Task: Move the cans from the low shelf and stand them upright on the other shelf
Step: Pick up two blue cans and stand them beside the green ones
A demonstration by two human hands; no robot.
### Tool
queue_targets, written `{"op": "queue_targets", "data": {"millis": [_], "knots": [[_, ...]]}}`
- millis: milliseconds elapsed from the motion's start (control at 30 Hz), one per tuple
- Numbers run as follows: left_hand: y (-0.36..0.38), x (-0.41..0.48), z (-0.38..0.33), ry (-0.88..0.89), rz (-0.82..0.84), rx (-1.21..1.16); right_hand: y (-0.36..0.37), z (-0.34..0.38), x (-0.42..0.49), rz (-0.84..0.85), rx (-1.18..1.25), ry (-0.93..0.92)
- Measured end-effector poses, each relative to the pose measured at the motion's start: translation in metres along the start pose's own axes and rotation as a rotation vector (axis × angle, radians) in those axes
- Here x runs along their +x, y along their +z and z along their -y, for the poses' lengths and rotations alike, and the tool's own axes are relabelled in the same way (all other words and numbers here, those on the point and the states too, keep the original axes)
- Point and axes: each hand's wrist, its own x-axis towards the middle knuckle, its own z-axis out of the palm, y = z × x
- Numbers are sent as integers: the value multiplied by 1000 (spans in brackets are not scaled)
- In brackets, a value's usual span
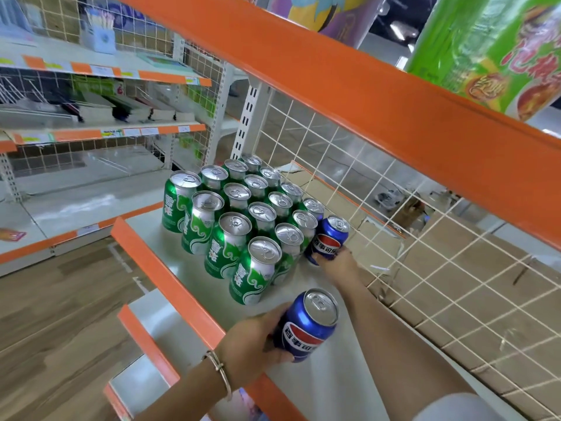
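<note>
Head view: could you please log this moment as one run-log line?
left hand: grips near blue can | right hand: grips far blue can beside green cans | shelf: both blue cans upright

A white wire grid panel (394,208) backs the shelving, with flattened cardboard (455,314) lying behind it. Bright green snack packaging (491,47) sits overhead at the upper right corner. Across the wood-look floor (60,314), a neighbouring rack holds stationery in a white holder (101,38).
</note>
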Motion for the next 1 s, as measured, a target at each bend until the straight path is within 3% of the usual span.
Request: {"op": "queue_targets", "data": {"millis": [67, 200, 333, 400, 567, 833, 1000], "knots": [[0, 0, -2, -1, 0, 29, 1, 1, -9, 21, 17, -17], [2, 1, -7, -10, -44, 0, -16, -1, -56, 81, 351, 80], [5, 4, -13, -69, -96, 36, -51, -15, -113, 594, 475, 40], [6, 5, -17, -86, -125, 99, -54, -14, -131, 721, 465, -23], [10, 4, -22, -108, -230, 206, -27, -8, -136, 339, 341, -56], [11, -3, -17, -49, -149, 433, 0, -14, -92, -34, 527, 21], [11, -4, -17, -23, -161, 468, 9, -10, -56, 3, 479, -47]]}}
